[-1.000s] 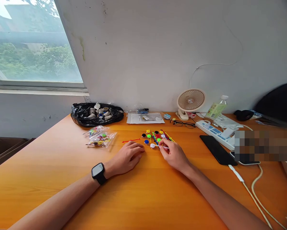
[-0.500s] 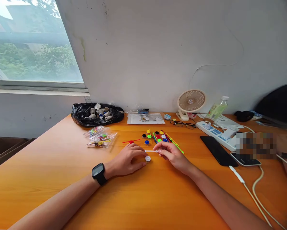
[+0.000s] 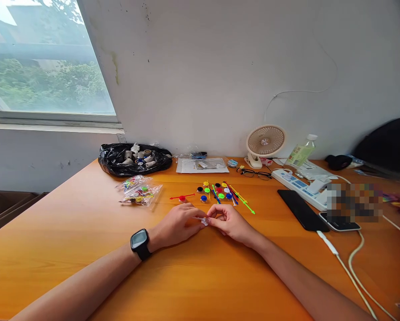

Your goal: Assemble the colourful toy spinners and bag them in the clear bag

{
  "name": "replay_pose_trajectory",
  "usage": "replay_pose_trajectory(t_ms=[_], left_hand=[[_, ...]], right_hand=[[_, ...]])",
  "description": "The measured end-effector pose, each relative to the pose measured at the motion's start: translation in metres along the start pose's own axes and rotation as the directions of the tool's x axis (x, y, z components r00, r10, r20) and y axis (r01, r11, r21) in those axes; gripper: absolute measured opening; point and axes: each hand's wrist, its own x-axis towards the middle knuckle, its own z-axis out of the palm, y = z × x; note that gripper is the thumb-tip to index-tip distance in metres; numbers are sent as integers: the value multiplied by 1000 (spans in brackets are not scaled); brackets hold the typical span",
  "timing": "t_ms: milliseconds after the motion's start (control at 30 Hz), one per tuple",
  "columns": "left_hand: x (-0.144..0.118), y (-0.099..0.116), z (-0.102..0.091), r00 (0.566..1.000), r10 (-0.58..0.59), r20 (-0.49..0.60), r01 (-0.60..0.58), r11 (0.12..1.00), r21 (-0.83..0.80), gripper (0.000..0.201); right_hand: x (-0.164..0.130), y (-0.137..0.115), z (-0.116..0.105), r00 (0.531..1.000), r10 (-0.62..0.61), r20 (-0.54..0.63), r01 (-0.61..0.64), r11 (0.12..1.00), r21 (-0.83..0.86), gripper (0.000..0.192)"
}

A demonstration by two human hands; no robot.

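Note:
My left hand (image 3: 180, 224) and my right hand (image 3: 229, 221) meet fingertip to fingertip on the orange table (image 3: 200, 276). Between them sit a small white disc (image 3: 204, 221) and a thin white stick, mostly hidden by the fingers. My right fingers pinch the stick; my left fingers touch the disc. Just beyond lies a scatter of coloured discs and sticks (image 3: 220, 191), with a red stick-and-disc piece (image 3: 182, 197) to the left and a green stick (image 3: 247, 205) to the right. A black watch (image 3: 140, 241) is on my left wrist.
Two clear bags of coloured parts (image 3: 140, 191) and a black bag (image 3: 135, 159) lie at the back left. A small fan (image 3: 265, 143), glasses (image 3: 256, 174), a bottle (image 3: 302, 153), a power strip (image 3: 302, 186), a black phone (image 3: 301, 208) and cables (image 3: 350, 263) fill the right side.
My right hand picked a white stick from the pile and drew it toward me; a white disc came along. Both hands have since closed together around these two pieces.

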Motion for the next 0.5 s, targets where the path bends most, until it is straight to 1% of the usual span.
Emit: replay_pose_trajectory(t_ms=[133,267,400,500], left_hand=[[1,1,0,1000,9,-7,-9,1000,23,20],[1,2,0,1000,21,-7,-21,999,49,22],[1,2,1,999,43,3,-43,997,68,21],[0,2,1,998,55,10,-55,996,64,20]], right_hand=[[-2,-1,-1,1000,5,-29,-6,1000,-26,32],[0,2,-2,999,10,-40,-10,1000,13,31],[1,4,-4,1000,16,-21,-14,997,82,34],[1,4,-3,1000,28,-1,-27,995,95,34]])
